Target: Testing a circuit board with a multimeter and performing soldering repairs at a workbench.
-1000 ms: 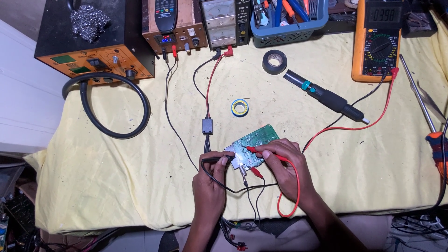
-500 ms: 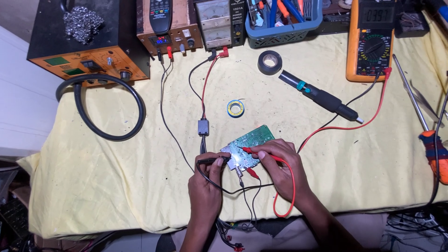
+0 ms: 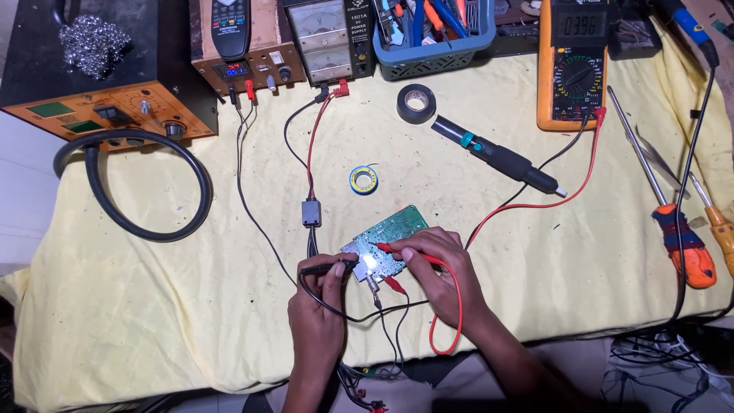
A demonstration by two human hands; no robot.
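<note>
Yellow cloth covers the desk [image 3: 535, 252], where a green circuit board [image 3: 401, 226] lies near the front edge. A black probe [image 3: 325, 268] is pinched in the left hand [image 3: 317, 306], and a red probe [image 3: 397, 250] in the right hand [image 3: 440, 268]; both hands are closed, tips touching the board. A slipping tip could likely bridge neighbouring solder points. The orange multimeter [image 3: 573, 69] stands well apart behind.

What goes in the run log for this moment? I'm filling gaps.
left hand: holds black probe | right hand: holds red probe | both tips on green board | meter on
</note>
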